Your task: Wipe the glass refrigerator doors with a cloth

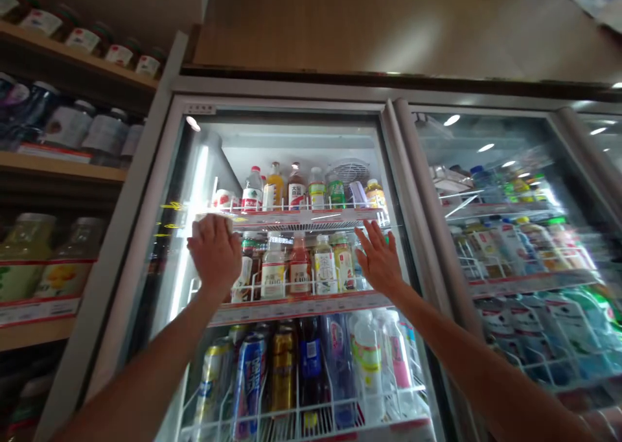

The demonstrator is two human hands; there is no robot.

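Both arms reach up toward the glass door (272,115) of a lit drinks fridge. My left hand (215,253) is at the door's left side, fingers close together over a pale thing whose edge shows at the fingertips; its kind is hidden. My right hand (381,260) is at the door's right side, fingers spread, with nothing in it. Whether its palm touches the glass I cannot tell. Behind the glass, between the hands, stand a pink-red bottle (300,267), a white bottle (273,270) and a pale-labelled bottle (324,267) on the middle shelf.
A blue can (250,377) and a gold can (283,371) are in the lower wire rack. The door's vertical handle edge (413,189) runs right of my right hand. Another fridge door (486,150) adjoins it. Wooden shelves (63,163) with jars flank the left.
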